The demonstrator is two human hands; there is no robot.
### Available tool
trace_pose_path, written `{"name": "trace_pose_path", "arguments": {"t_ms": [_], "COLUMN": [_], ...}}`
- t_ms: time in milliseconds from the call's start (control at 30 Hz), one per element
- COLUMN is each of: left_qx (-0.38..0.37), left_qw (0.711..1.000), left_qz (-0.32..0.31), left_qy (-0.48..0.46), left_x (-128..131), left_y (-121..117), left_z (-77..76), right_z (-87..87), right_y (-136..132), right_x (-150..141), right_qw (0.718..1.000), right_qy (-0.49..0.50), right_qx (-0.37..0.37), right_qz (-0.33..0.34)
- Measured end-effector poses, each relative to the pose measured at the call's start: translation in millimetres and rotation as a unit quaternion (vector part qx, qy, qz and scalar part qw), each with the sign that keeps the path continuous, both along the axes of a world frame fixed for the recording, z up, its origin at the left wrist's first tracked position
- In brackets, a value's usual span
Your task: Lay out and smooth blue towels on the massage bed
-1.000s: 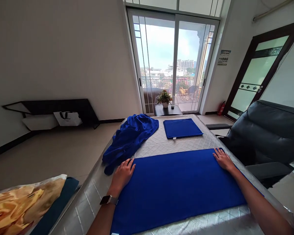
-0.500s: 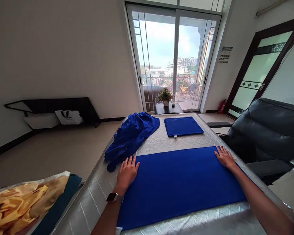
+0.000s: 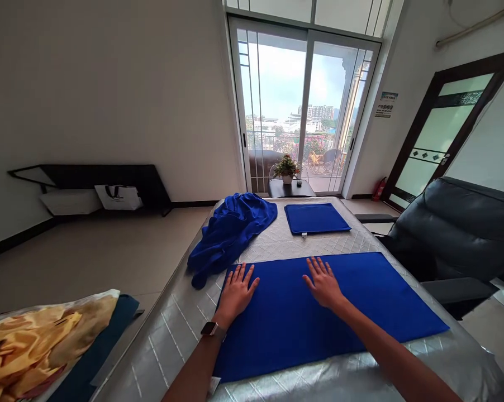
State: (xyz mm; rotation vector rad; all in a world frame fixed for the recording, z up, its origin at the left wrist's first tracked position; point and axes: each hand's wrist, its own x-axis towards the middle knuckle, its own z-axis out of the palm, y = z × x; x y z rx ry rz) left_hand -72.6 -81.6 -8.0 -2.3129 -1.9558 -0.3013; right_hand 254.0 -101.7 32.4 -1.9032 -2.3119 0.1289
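A blue cloth (image 3: 285, 324), folded into a long flat rectangle, lies across the mattress (image 3: 172, 340). My left hand (image 3: 237, 290) rests palm down at its far left corner, fingers spread; a watch is on that wrist. Near the middle of the cloth's far half, my right hand (image 3: 322, 283) lies flat with fingers apart. Beyond, a smaller folded blue cloth (image 3: 317, 218) with a white tag sits on the mattress. To its left is a crumpled blue cloth (image 3: 235, 231) in a loose heap, close to my left fingertips. Neither hand grips anything.
A black armchair (image 3: 465, 234) stands against the mattress's right side. At lower left lies a yellow patterned cloth (image 3: 38, 340). Past the far edge, a small dark table (image 3: 291, 190) holds a potted plant (image 3: 287, 167). A low black bench (image 3: 105, 178) with a white bag stands by the left wall.
My right hand has slid left from the cloth's far right corner to around its middle. My left hand has shifted slightly to the right. The folded cloth keeps its shape.
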Motion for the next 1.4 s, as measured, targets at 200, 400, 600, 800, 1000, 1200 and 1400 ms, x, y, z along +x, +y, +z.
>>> {"name": "trace_pose_path", "arguments": {"t_ms": [200, 400, 600, 800, 1000, 1200, 1400], "left_qx": [-0.020, -0.011, -0.025, -0.022, -0.020, -0.012, -0.016], "left_qw": [1.000, 0.999, 0.999, 0.999, 0.999, 0.998, 0.998], "left_qz": [0.002, -0.010, -0.002, -0.008, -0.009, -0.029, -0.023], "left_qy": [0.012, 0.035, 0.029, 0.029, 0.041, 0.050, 0.050], "left_x": [-1, -3, -2, -4, -6, -11, -11], "left_y": [-1, 0, 1, 1, 4, 7, 8], "left_z": [3.1, 1.4, 4.4, 2.9, 0.0, -4.1, -6.5], "right_z": [-1.1, -4.6, -9.7, -34.0, -48.9, -54.4, -36.8], "right_y": [-24, -22, -16, -3, 5, 5, -2], "right_x": [-76, -43, 37, 150, 248, 262, 237], "right_qw": [0.988, 0.991, 0.995, 0.989, 0.967, 0.961, 0.958], "right_qy": [0.067, 0.055, 0.015, -0.025, -0.029, -0.032, -0.018], "right_qx": [-0.090, -0.103, -0.094, -0.076, -0.061, -0.047, -0.002], "right_qz": [0.109, 0.065, -0.012, -0.124, -0.244, -0.270, -0.286]}}
